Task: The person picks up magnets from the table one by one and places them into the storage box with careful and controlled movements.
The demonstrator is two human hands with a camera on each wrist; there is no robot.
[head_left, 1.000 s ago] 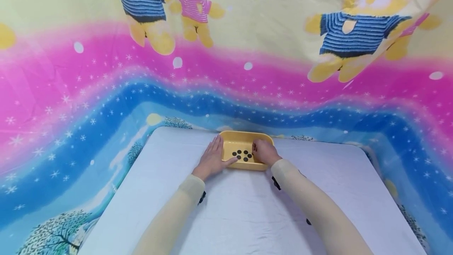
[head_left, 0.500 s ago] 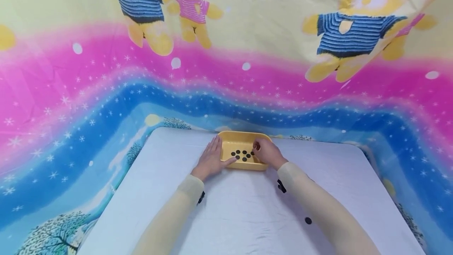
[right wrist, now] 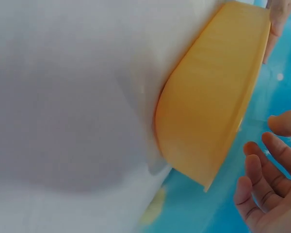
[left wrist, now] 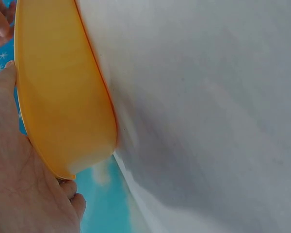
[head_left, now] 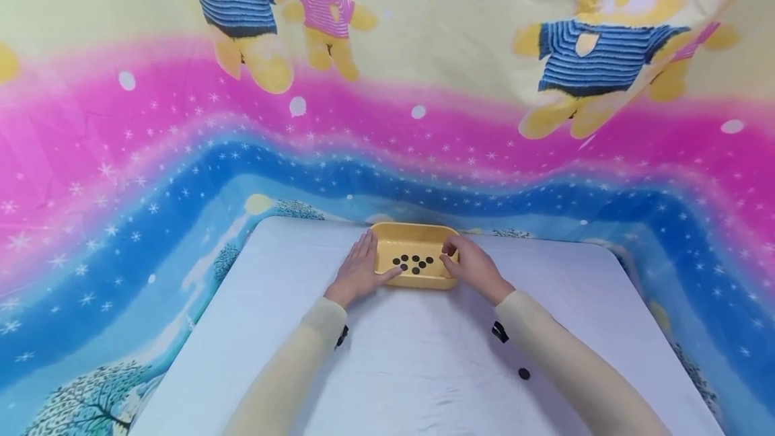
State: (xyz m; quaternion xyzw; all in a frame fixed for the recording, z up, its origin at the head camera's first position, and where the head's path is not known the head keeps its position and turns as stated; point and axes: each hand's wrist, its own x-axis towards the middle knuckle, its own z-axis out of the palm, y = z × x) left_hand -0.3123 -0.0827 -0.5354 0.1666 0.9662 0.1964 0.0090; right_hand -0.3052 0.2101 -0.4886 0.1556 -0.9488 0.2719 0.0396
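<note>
A shallow yellow plastic tray (head_left: 414,282) stands near the far edge of the white table. Several small black discs (head_left: 416,258) lie flat on its floor. My left hand (head_left: 360,271) rests at the tray's left end, fingers straight along the side and thumb over the front rim. At the right end, my right hand (head_left: 472,264) hovers by the rim, fingers loosely bent and thumb apart. In the right wrist view nothing shows between those fingers (right wrist: 276,170). The tray's outer wall (left wrist: 63,92) fills much of the left wrist view.
Another black disc (head_left: 524,373) lies on the white tabletop (head_left: 412,369), just left of the right forearm. Behind the table hangs a printed cloth (head_left: 387,153) with bears and snowflakes, reaching down to its far edge.
My right hand has let go of a black disc in the tray and drawn back right to the rim, its fingers loosening. The disc beside the right forearm has come into full view.
</note>
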